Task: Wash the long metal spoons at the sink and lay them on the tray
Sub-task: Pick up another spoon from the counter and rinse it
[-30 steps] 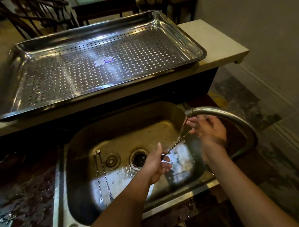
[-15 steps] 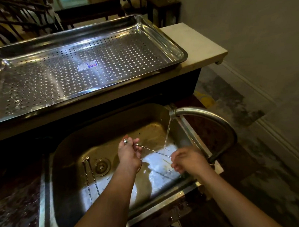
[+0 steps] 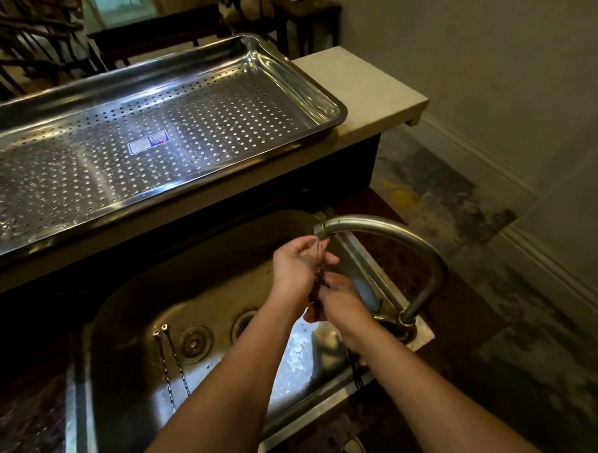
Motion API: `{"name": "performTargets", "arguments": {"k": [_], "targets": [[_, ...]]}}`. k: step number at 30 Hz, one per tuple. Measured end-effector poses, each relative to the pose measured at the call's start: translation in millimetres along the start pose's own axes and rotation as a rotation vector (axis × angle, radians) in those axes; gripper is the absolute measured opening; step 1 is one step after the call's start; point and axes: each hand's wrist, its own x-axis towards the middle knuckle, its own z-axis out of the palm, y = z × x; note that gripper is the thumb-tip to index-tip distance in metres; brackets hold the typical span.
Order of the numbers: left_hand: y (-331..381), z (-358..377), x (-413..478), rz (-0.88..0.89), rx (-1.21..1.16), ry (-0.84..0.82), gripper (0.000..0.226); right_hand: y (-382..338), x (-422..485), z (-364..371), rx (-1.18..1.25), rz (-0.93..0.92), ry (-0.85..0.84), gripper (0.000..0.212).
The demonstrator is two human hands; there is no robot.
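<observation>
Mid-rinse: gripping 1 long metal spoon [image 3: 321,279] in left hand [image 3: 294,271] and right hand [image 3: 342,301] under faucet [image 3: 393,229]. Next, probably: lay on perforated tray [image 3: 319,88], then fetch 2 spoons [image 3: 170,362] from sink [image 3: 189,265].

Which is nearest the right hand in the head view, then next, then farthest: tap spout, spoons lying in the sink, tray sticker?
1. Tap spout, just above the right hand.
2. Spoons, to its left on the sink floor.
3. Sticker, far left on the tray beyond the sink.
</observation>
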Motion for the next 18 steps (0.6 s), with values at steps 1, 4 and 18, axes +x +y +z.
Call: {"name": "performTargets", "arguments": {"k": [1, 4, 18], "targets": [[4, -2, -1, 0.019, 0.012, -0.026, 0.019, -6, -1, -1, -0.002, -0.031, 0.000, 0.021], [14, -3, -8, 0.066, 0.064, -0.092, 0.012, -28, -1, -2, -0.082, -0.004, 0.085, 0.025], [56, -38, -10, 0.271, -0.122, 0.196, 0.013, 15, 8, -5, -0.075, -0.442, -0.034, 0.035]]}}
